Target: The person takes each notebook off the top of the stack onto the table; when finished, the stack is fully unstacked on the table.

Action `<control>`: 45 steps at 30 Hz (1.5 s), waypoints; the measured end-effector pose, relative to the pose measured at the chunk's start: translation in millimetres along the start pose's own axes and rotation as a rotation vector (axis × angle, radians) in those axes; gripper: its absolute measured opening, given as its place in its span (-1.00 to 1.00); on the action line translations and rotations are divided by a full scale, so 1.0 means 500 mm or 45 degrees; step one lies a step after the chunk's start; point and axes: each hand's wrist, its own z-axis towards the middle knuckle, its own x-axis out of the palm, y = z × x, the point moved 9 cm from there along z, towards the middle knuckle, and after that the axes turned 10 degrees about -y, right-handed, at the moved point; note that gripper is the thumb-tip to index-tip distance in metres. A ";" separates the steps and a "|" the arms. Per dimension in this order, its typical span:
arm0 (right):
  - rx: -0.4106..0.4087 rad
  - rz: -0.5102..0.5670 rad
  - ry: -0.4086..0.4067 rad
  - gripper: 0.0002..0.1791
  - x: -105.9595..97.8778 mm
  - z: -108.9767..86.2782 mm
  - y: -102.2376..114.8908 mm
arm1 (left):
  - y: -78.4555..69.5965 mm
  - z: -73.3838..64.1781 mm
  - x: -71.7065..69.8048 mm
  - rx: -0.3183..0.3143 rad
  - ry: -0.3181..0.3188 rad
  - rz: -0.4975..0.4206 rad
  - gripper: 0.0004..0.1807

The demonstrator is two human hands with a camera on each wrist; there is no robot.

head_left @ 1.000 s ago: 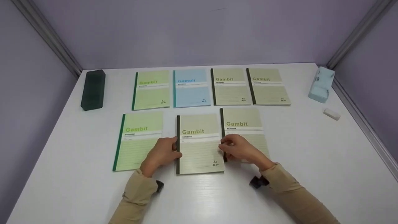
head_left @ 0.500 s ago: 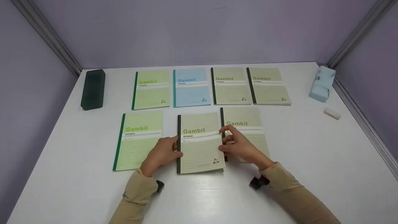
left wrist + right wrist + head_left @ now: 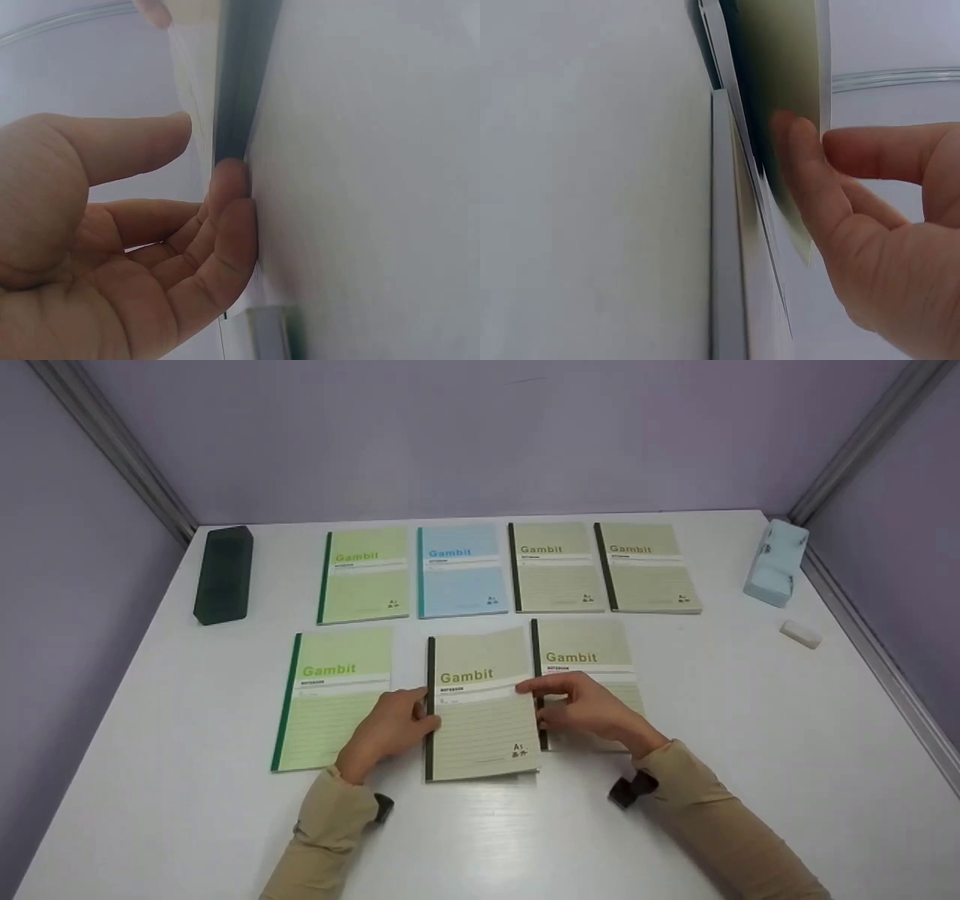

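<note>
A khaki Gambit notebook (image 3: 480, 735) with a dark spine lies in the front row, in the middle. My left hand (image 3: 386, 727) holds it at the spine, thumb on the cover's edge; the left wrist view has the fingertips against the dark spine (image 3: 244, 82). At the opposite edge my right hand (image 3: 589, 705) pinches the front cover. The right wrist view shows that cover (image 3: 780, 67) raised from the pages, with fingers on its inner side. Partly under my right hand lies another khaki notebook (image 3: 585, 641); a green notebook (image 3: 345, 652) is left of the held one.
Behind, a row of notebooks holds a green one (image 3: 364, 585), a blue one (image 3: 463, 585) and two khaki ones (image 3: 556, 585). A dark green box (image 3: 223, 577) stands at far left. At far right are a light blue case (image 3: 776, 566) and a white eraser (image 3: 800, 634).
My right hand's fingers have shifted from the notebook's right edge onto its cover, and the cover's right side has risen slightly. My left hand has stayed at the spine.
</note>
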 end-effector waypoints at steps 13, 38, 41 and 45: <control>-0.090 -0.146 -0.078 -0.58 -0.004 0.004 0.016 | -0.006 0.002 0.000 0.062 -0.024 -0.032 -0.86; -0.121 -0.082 -0.203 -0.59 -0.024 -0.003 0.033 | 0.000 0.004 0.001 0.044 -0.002 -0.015 -0.87; -0.128 -0.039 -0.210 -0.57 -0.034 -0.005 0.035 | 0.000 0.004 0.001 0.051 -0.001 -0.008 -0.89; -0.119 -0.034 -0.238 -0.56 -0.053 -0.010 0.037 | 0.004 0.005 0.002 0.028 0.006 -0.023 -0.88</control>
